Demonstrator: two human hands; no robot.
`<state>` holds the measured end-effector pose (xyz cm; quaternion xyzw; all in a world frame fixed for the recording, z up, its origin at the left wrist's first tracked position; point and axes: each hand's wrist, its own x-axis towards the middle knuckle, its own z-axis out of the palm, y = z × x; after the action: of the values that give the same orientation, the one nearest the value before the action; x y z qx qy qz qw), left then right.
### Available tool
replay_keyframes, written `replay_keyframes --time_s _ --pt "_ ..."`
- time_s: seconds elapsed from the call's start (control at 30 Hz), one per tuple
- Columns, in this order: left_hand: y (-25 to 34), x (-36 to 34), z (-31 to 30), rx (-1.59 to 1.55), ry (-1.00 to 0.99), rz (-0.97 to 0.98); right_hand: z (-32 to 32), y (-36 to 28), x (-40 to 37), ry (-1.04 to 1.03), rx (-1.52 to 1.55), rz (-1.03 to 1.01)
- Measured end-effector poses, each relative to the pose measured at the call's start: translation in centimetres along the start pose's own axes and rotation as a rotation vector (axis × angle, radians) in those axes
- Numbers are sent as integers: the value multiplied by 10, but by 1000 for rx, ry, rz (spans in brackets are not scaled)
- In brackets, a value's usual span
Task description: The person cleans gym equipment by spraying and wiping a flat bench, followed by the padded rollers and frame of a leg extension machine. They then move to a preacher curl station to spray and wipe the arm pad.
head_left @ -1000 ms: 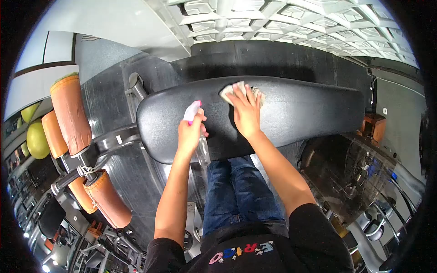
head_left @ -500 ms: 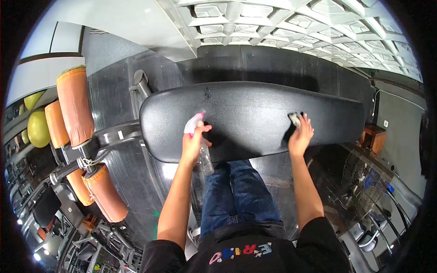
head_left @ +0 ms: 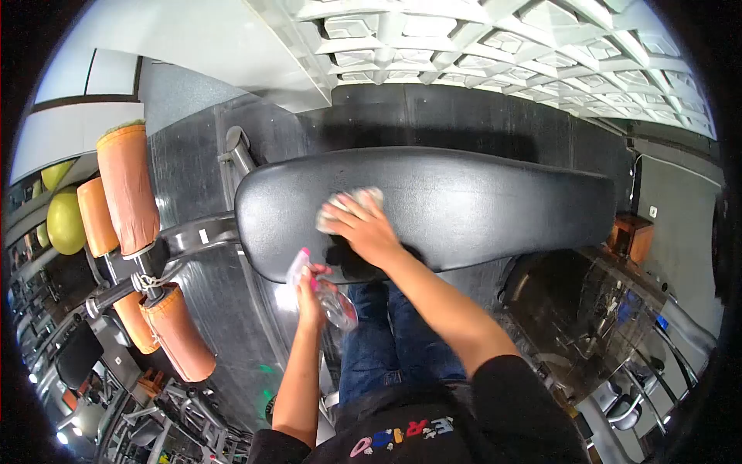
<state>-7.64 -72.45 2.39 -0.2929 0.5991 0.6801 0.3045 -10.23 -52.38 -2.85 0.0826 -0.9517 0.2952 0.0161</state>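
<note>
A long black padded bench [head_left: 479, 201] stretches across the view in front of my legs. My right hand [head_left: 367, 232] presses a light-coloured cloth [head_left: 372, 196] flat against the left half of the pad, its fingers spread over the cloth. Nearer my body, off the front edge of the pad, my left hand [head_left: 309, 298] is wrapped round a clear spray bottle [head_left: 337, 306] with a pink and white trigger head. The bottle is tilted, its nozzle pointing up and away from me.
Orange foam rollers [head_left: 127, 189] on a metal frame stand left of the bench. A white lattice panel [head_left: 495, 46] runs along the back. To the right are a glass-topped table [head_left: 587, 317] and a wooden box [head_left: 631, 236]. Gym machines fill the lower left.
My right hand has swept the cloth leftward across the pad, where the dark wet spots no longer show. My left hand has drawn the spray bottle back toward me and slightly left.
</note>
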Motion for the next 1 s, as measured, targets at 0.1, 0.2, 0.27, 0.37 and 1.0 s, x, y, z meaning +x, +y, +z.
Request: replay_keyframes --time_s 0.1,0.2,0.27,0.37,1.0 --pt "-30 -14 -19 79 -95 15 -55 49 -64 -235 -239 33" --pt "-40 -28 -12 64 -68 -6 -77 100 -60 61 -403 213" --pt "-45 -31 -6 59 -90 -43 -75 104 -12 251 -360 302" --pt "-48 -35 3 95 -133 -18 -43 63 67 137 -218 246" --pt "-36 -52 -1 543 46 80 -127 134 -173 153 -424 595"
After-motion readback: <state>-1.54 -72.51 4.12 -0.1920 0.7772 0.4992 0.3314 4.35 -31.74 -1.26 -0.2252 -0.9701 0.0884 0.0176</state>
